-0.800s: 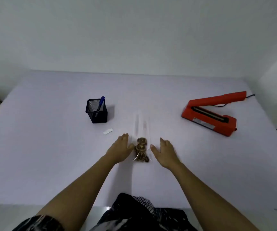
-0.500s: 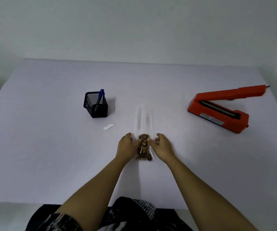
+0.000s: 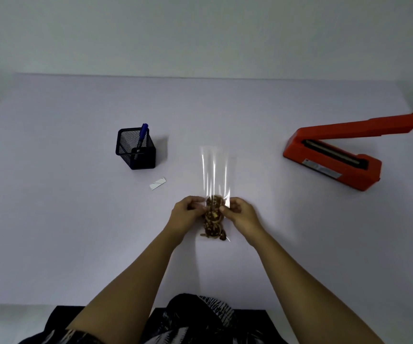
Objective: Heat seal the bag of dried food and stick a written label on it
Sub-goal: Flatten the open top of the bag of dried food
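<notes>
The clear bag (image 3: 216, 194) of dried food (image 3: 213, 218) lies lengthwise at the middle of the table (image 3: 76, 232), with its empty open end pointing away from the person. The left hand (image 3: 188, 214) and right hand (image 3: 237, 214) pinch its two sides at the filled end, probably to settle the contents away from the mouth. The sealer (image 3: 334, 157) stands open at the right; the blank label (image 3: 157, 183) lies near the pen holder (image 3: 136, 151).

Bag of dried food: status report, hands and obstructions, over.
Left hand and right hand both pinching bag at its sides. Bag unsealed, on table. Sealer open, path clear.
</notes>
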A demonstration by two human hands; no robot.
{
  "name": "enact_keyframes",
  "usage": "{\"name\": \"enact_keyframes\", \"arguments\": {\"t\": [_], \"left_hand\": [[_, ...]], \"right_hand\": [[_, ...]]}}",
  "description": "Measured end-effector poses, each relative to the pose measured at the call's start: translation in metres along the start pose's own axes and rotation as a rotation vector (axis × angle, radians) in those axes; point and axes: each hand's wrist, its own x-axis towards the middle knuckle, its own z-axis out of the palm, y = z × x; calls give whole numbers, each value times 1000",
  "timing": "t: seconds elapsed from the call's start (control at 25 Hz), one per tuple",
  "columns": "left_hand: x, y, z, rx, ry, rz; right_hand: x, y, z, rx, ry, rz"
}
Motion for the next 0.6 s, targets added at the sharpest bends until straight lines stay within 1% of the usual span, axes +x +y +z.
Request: {"name": "enact_keyframes", "arguments": {"t": [0.12,0.24,0.4,0.6], "left_hand": [[0,9,0,-54,-44,28],[-1,12,0,-57,-74,42],[1,8,-1,-43,-123,26],[2,8,2,-48,-114,3]], "right_hand": [[-5,-2,-5,92,-62,9],[-8,-5,-6,217,-103,61],[-4,-2,-7,134,-74,10],[-4,-2,-5,236,-65,30]]}}
